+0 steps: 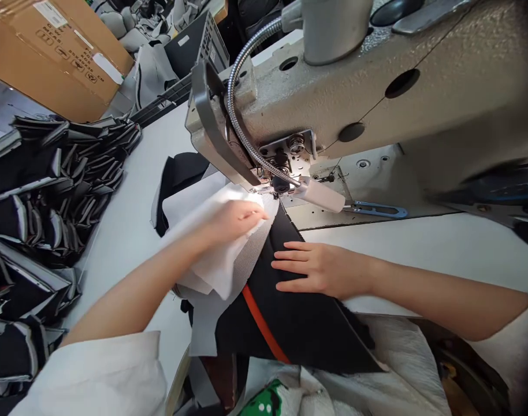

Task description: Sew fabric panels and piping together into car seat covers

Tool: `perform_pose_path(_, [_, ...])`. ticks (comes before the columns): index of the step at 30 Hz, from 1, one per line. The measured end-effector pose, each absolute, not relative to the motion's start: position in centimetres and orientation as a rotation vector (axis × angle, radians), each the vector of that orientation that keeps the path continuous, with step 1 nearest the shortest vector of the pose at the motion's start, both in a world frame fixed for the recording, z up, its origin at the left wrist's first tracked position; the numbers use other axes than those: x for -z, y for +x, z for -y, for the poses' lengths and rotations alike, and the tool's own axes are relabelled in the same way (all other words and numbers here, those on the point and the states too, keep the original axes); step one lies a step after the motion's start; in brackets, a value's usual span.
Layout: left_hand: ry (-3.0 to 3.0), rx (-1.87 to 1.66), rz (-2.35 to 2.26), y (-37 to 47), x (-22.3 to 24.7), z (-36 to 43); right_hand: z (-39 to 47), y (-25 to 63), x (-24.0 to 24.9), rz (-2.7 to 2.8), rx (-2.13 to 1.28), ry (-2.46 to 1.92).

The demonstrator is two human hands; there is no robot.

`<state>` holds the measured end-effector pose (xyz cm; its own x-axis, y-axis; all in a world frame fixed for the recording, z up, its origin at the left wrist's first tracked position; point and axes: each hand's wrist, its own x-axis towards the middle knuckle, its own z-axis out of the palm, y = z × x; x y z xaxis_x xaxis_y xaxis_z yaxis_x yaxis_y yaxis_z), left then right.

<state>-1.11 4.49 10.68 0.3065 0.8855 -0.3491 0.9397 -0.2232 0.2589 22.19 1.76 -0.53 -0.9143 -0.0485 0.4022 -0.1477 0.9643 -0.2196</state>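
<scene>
Under the needle end of a beige-grey metal sewing machine (333, 98) lies the tip of a layered workpiece: a black fabric panel (316, 329) crossed by a narrow orange stripe (264, 323), with a grey mesh strip (249, 257) along its left side and a smooth white sheet (223, 277) over the mesh. The panel's pointed upper end reaches the presser foot, while its broad lower end hangs past the front edge of a white tabletop (129, 190) towards the person's lap. The left hand (235, 219), slightly blurred, rests on the white sheet just in front of the needle area; its fingers are curled, with thumb and forefinger close together, but whether they pinch the cloth I cannot tell. The right hand (309, 268) lies palm down on the black panel, fingers spread and lightly extended, grasping nothing. Above the left hand curves a ribbed silver metal hose (233, 75), ending at a pale cylindrical lamp head (322, 196) whose light falls brightly on the sheet. A slim blue tool (379, 209) lies on the machine bed, to the right of the lamp head. Along the table's left side sit many black fabric pieces with grey edges (73, 190), and behind them stands a brown cardboard box (60, 52) with printed lettering.
</scene>
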Motion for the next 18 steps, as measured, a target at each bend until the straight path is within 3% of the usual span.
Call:
perform_pose_path(5, [2.339,0.371,-2.189,-7.3,-15.1,-6.5,0.8,20.0,0.9,2.714,-0.464,-0.097])
perform_pose_path(10, [2.277,0.444,-2.296,-8.9,-9.2,-9.3,3.2,18.2,0.6,2.707,-0.629,-0.414])
perform_pose_path(14, [2.197,0.355,-2.414,-8.5,-6.3,-11.1,3.0,18.7,0.2,2.821,-0.599,-0.117])
perform_pose_path(18, [2.344,0.067,-2.378,-7.3,-8.7,-8.2,3.1,19.5,0.1,2.843,-0.49,0.296])
